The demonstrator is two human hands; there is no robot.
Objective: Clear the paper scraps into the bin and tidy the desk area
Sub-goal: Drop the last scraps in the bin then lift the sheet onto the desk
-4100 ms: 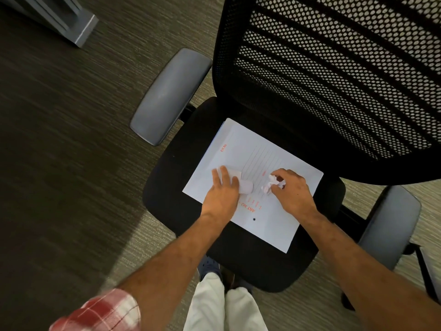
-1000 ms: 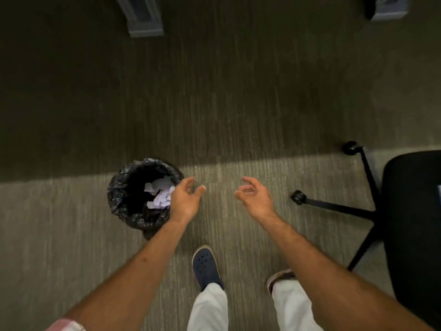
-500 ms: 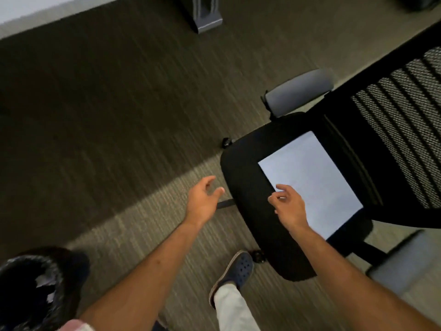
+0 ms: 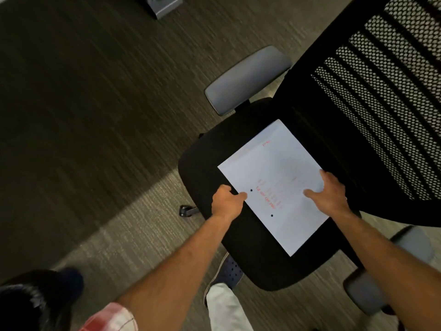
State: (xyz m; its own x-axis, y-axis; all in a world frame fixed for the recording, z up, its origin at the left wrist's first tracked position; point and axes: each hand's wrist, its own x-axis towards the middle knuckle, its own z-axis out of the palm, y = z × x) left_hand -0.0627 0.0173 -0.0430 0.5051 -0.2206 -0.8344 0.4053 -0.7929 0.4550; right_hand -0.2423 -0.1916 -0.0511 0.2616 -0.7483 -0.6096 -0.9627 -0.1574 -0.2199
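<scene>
A white sheet of paper [image 4: 274, 170] with faint red print lies on the black seat of an office chair [image 4: 210, 158]. My left hand [image 4: 226, 203] pinches the sheet's near left edge, thumb on top. My right hand [image 4: 330, 193] grips the sheet's right edge, fingers spread over the paper. No loose scraps show on the sheet. The black-lined bin [image 4: 26, 304] sits at the bottom left corner, blurred and partly cut off by the frame.
The chair's mesh backrest [image 4: 381, 91] rises at the right, with grey armrests at the far side [image 4: 245, 80] and near side [image 4: 367, 292]. A chair caster [image 4: 187, 210] sticks out on the carpet. My shoe [image 4: 228, 271] stands under the seat. A grey furniture base [image 4: 164, 7] stands at top.
I turned from the bin back to the chair. Both hands, empty and open half a second ago, have reached the sheet and taken hold of its edges.
</scene>
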